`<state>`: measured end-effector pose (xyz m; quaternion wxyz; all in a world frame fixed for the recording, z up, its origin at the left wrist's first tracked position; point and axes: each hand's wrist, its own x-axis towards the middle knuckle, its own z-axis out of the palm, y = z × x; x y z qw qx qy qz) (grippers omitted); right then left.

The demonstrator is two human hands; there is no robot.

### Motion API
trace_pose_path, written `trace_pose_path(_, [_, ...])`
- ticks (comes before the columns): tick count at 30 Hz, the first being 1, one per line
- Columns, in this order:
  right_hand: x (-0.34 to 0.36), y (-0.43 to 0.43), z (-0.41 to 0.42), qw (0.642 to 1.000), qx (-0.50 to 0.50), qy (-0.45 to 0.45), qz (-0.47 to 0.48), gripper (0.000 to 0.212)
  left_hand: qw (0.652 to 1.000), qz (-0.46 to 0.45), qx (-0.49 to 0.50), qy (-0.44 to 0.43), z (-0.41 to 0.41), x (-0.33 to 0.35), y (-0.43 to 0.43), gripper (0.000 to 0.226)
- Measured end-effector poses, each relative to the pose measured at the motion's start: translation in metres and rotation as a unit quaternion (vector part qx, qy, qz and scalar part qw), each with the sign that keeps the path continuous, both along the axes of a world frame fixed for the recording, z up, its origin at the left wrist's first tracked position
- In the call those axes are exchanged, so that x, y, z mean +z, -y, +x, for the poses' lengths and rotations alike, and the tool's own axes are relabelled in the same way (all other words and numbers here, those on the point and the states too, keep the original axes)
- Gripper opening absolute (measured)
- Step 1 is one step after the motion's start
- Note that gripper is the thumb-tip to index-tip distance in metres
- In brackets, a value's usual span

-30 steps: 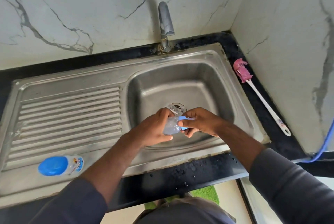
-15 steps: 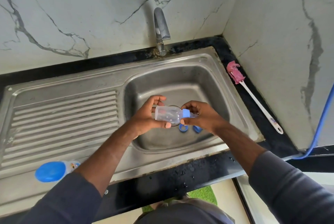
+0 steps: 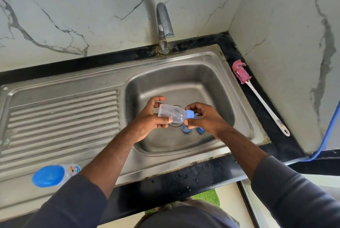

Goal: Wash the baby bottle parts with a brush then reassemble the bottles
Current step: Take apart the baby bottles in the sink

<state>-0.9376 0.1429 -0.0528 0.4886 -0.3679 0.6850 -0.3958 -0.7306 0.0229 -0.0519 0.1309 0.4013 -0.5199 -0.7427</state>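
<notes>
Clear plastic bottle [image 3: 172, 115]: held on its side over the basin [image 3: 211, 84], above the drain, base to the left, neck to the right.

Left hand [image 3: 149, 123]: fingers and thumb curled round the bottle body, gripping it.

Right hand [image 3: 207, 117]: fingertips pinch the blue collar [image 3: 189, 113] at the neck. The teat, if fitted, is hidden behind the fingers.

Step in hand, as judged: turning the collar on the neck; whether on or off cannot be told. To do it well, hold the body steady with the left hand without squeezing the thin wall, turn only the collar, keep the thread square to the neck, and stay low over the basin so a dropped piece lands inside.

Loose blue pieces [image 3: 185, 130]: two, lying on the basin floor just below the hands.

Brush [image 3: 261, 99]: pink head, white handle, lying on the black counter [image 3: 184, 174] right of the sink, well apart from both hands.

Second bottle [image 3: 53, 174]: blue cap on, lying on the ribbed steel drainboard [image 3: 64, 113] at the near left.

Surroundings: steel tap [image 3: 163, 23], no water seen running; droplets on the counter's front edge; veined marble-look wall [image 3: 92, 7]; blue hose [image 3: 331, 123] at far right; green mat [image 3: 207, 197] on the floor.
</notes>
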Motion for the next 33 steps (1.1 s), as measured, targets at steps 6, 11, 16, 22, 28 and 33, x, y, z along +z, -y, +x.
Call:
trace_pose_path(6, [-0.006, 0.005, -0.004, 0.995, 0.010, -0.095, 0.002, 0.049, 0.994, 0.001, 0.019, 0.105, -0.004, -0.007, 0.014, 0.036])
trace_pose_path(11, [-0.017, 0.009, -0.009, 0.985, 0.004, -0.170, 0.022, 0.048, 0.968, -0.056, 0.002, 0.246, -0.010, -0.053, 0.033, 0.055])
trace_pose_path(16, [-0.027, 0.006, -0.016, 0.973, -0.003, -0.220, 0.075, 0.049, 0.902, -0.175, -0.091, 0.384, -0.019, -0.094, 0.036, 0.063])
trace_pose_path(22, [-0.024, -0.005, -0.024, 0.974, -0.026, -0.200, 0.101, 0.041, 0.877, -0.188, -0.155, 0.415, -0.028, -0.128, 0.045, 0.065])
trace_pose_path(28, [-0.024, -0.018, -0.033, 0.980, -0.075, -0.157, 0.094, 0.039, 0.842, -0.276, -0.067, 0.458, -0.027, -0.118, 0.049, 0.058])
trace_pose_path(33, [-0.017, -0.020, -0.026, 0.985, -0.156, -0.024, 0.068, 0.041, 0.968, -0.186, -0.015, 0.168, -0.038, -0.071, 0.021, 0.034])
